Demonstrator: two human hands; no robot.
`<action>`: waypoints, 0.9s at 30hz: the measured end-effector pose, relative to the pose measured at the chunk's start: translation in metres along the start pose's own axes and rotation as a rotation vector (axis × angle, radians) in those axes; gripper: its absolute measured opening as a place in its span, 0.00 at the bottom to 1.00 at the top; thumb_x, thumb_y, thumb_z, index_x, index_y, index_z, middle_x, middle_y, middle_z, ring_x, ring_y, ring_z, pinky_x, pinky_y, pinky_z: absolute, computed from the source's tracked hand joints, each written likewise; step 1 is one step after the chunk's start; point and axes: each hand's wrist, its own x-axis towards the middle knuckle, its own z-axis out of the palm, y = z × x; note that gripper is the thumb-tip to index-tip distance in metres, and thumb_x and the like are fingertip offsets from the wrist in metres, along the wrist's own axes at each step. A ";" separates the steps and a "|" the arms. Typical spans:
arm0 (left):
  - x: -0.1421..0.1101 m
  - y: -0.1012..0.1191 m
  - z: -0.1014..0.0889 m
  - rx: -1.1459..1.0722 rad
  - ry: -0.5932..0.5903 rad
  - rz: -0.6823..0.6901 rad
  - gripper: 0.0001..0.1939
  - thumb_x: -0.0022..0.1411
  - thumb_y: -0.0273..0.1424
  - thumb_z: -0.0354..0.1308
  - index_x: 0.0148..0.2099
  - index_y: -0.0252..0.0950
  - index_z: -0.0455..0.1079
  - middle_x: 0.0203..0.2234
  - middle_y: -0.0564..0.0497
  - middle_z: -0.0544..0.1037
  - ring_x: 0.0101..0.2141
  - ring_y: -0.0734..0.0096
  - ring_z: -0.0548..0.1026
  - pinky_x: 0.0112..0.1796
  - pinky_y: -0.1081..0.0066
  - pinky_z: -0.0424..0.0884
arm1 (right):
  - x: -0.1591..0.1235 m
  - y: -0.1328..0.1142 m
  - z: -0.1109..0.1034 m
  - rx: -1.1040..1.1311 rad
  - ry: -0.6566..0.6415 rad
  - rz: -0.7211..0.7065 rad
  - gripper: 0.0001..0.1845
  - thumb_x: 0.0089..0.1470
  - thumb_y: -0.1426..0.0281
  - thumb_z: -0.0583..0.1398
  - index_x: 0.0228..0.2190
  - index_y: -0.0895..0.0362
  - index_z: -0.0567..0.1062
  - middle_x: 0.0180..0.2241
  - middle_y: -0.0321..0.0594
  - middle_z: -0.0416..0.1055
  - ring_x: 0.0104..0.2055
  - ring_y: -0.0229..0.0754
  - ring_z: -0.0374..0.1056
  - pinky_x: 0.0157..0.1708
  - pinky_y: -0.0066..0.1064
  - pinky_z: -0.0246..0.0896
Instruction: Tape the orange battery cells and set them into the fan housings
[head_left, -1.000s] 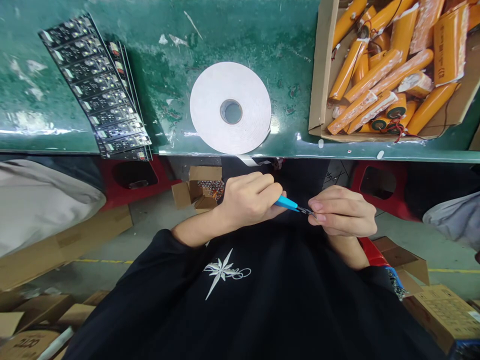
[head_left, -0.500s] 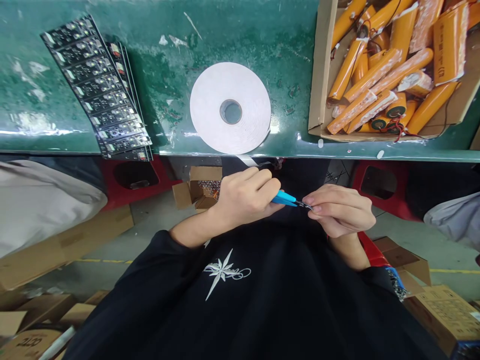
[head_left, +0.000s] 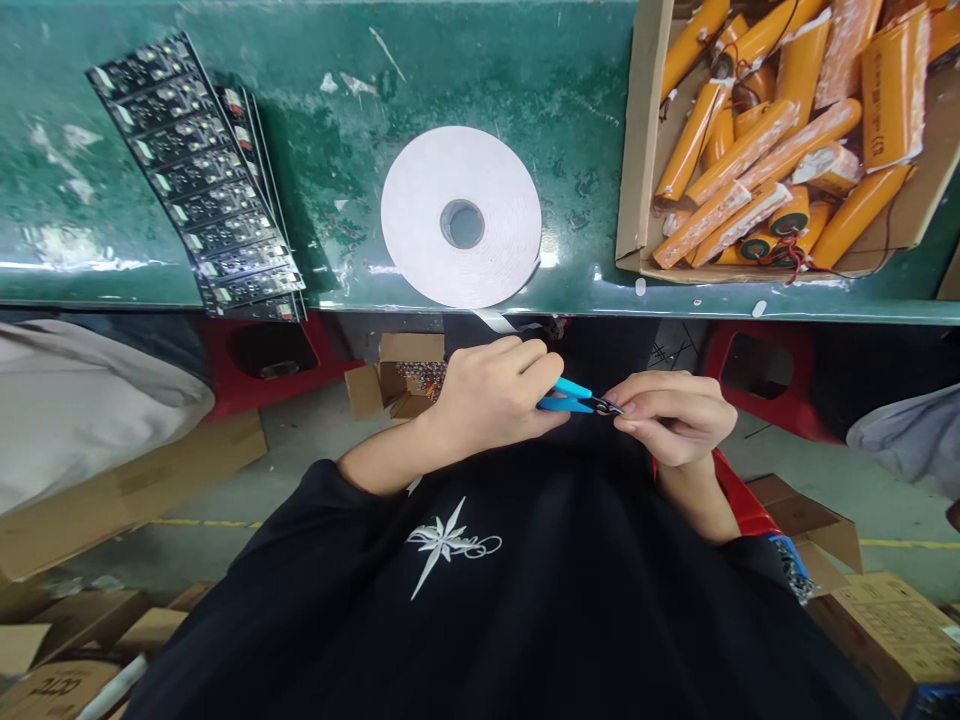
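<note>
My left hand (head_left: 499, 392) is wrapped round a pair of small pliers (head_left: 570, 398) with blue handles and dark jaws that point to the right. The two handles stand apart. At the jaws, my right hand (head_left: 675, 415) is closed in a pinch, thumb against fingers. Its fingertips meet the tip of the pliers, and whatever small piece sits between them is too hidden to make out. Both hands are held in front of my chest, below the front edge of the green table (head_left: 585, 80).
On the table lie a stack of black circuit boards (head_left: 199, 180), a large white tape roll (head_left: 420, 220) with its loose end over the edge, and a cardboard box (head_left: 634, 180) of orange battery packs (head_left: 892, 100). A small carton (head_left: 412, 347) stands below. Red stools (head_left: 322, 350) flank me.
The pliers' handles have spread further apart in my left hand. My right hand has shifted slightly to the left, with its fingertips still at the jaws.
</note>
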 end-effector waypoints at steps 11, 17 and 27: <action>0.000 -0.002 -0.005 -0.052 -0.164 -0.045 0.11 0.64 0.39 0.61 0.31 0.39 0.71 0.23 0.51 0.75 0.26 0.66 0.72 0.26 0.65 0.50 | 0.002 0.002 -0.004 0.050 -0.085 0.085 0.05 0.58 0.78 0.72 0.35 0.56 0.87 0.32 0.42 0.86 0.29 0.45 0.83 0.29 0.27 0.82; -0.001 -0.004 -0.004 -0.076 -0.175 -0.026 0.11 0.64 0.38 0.61 0.32 0.39 0.72 0.22 0.51 0.75 0.25 0.66 0.73 0.26 0.66 0.48 | -0.001 0.004 -0.005 0.066 -0.086 0.079 0.08 0.57 0.80 0.73 0.37 0.57 0.87 0.34 0.42 0.86 0.32 0.45 0.84 0.32 0.28 0.83; 0.000 -0.003 0.002 -0.105 0.007 0.032 0.17 0.73 0.37 0.57 0.29 0.39 0.69 0.20 0.53 0.69 0.23 0.70 0.67 0.26 0.66 0.50 | -0.005 0.012 0.003 0.209 -0.022 -0.010 0.09 0.60 0.75 0.73 0.43 0.55 0.88 0.35 0.43 0.86 0.31 0.45 0.84 0.31 0.30 0.83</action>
